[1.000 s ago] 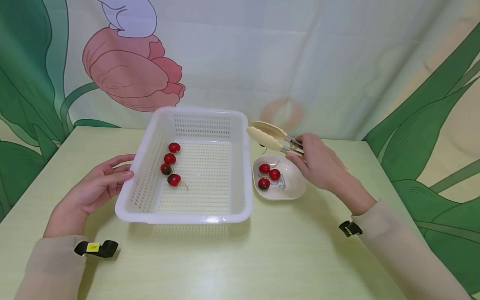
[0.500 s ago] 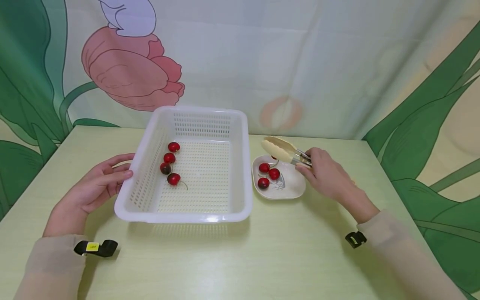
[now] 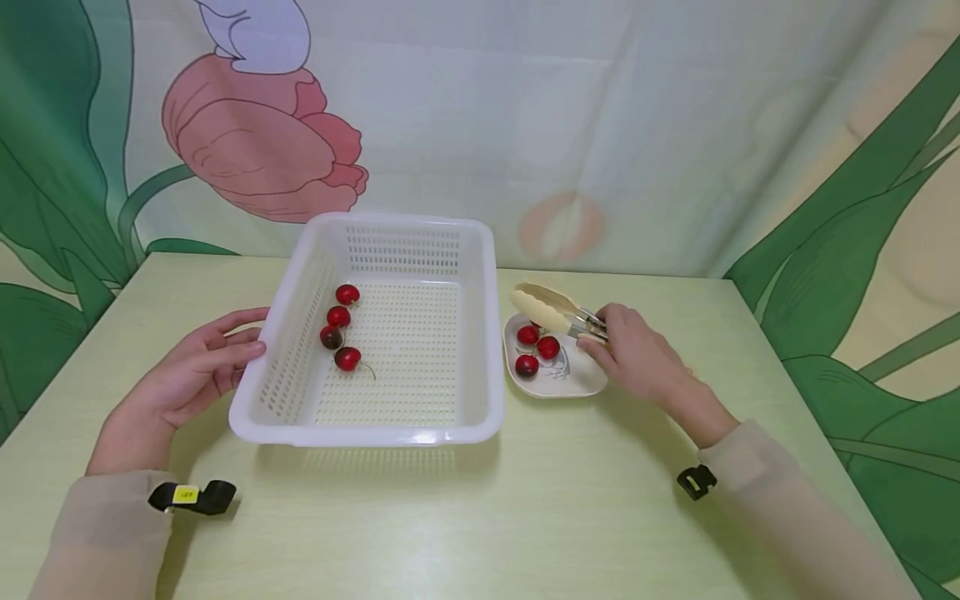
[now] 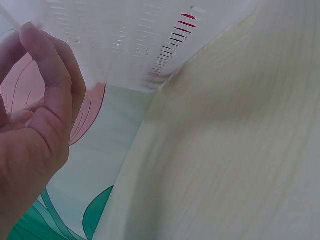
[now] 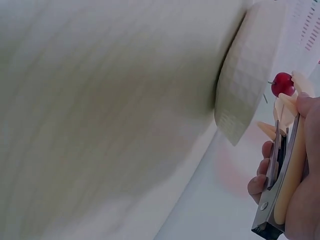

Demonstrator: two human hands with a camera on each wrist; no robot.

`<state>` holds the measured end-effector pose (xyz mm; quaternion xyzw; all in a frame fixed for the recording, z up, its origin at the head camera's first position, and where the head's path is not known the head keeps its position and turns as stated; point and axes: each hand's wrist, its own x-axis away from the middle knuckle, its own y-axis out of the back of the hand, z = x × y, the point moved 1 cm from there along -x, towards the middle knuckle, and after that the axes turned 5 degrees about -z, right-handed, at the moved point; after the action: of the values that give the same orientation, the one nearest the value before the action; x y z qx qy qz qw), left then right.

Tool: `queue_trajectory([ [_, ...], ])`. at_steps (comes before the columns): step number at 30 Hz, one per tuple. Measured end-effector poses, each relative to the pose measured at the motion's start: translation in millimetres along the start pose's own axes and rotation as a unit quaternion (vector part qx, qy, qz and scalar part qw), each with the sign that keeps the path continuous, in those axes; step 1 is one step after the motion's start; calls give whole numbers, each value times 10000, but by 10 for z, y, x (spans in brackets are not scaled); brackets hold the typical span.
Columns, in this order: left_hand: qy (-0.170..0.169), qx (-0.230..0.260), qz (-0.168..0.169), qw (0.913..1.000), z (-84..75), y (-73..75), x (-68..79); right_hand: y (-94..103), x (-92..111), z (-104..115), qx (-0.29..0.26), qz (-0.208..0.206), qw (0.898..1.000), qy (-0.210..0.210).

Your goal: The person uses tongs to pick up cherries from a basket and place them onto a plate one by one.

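My right hand (image 3: 637, 350) holds a pair of cream-tipped metal tongs (image 3: 543, 308) over the small white dish (image 3: 588, 385). A cherry (image 5: 283, 85) sits at the tongs' tips in the right wrist view; in the head view the tips mostly hide it. Three cherries (image 3: 548, 347) lie in the left part of the dish. To the left stands a white perforated plastic basket (image 3: 367, 435) with several cherries (image 3: 348, 359) along the left of its floor. My left hand (image 3: 198, 367) grips the basket's left rim, thumb toward me and fingers farther back.
Dish and basket stand close together on a pale wood-grain table (image 3: 420, 525). Behind the table's back edge hangs a printed curtain (image 3: 645, 167) with flowers and leaves. Black straps with small devices (image 3: 697, 482) sit on both wrists.
My right hand has brought the tongs and the cherry from near the basket's right rim, first rightward and down, then slightly left, over the dish. My left hand and the basket stay put.
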<state>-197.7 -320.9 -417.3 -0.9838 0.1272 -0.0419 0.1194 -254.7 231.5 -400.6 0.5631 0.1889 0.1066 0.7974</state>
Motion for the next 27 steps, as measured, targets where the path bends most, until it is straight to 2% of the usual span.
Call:
queue_trajectory([
  [7,-24,9,99,9999,5,-2,2,-72,33,-8,13,151,9998,-125],
  [18,-3,-43,-15,10000,3,14,4,-38,34,-16,-191,8,9997,-161],
  [27,4,-44,32,10000,8,7,0,-15,-2,1,-14,-243,9997,-40],
])
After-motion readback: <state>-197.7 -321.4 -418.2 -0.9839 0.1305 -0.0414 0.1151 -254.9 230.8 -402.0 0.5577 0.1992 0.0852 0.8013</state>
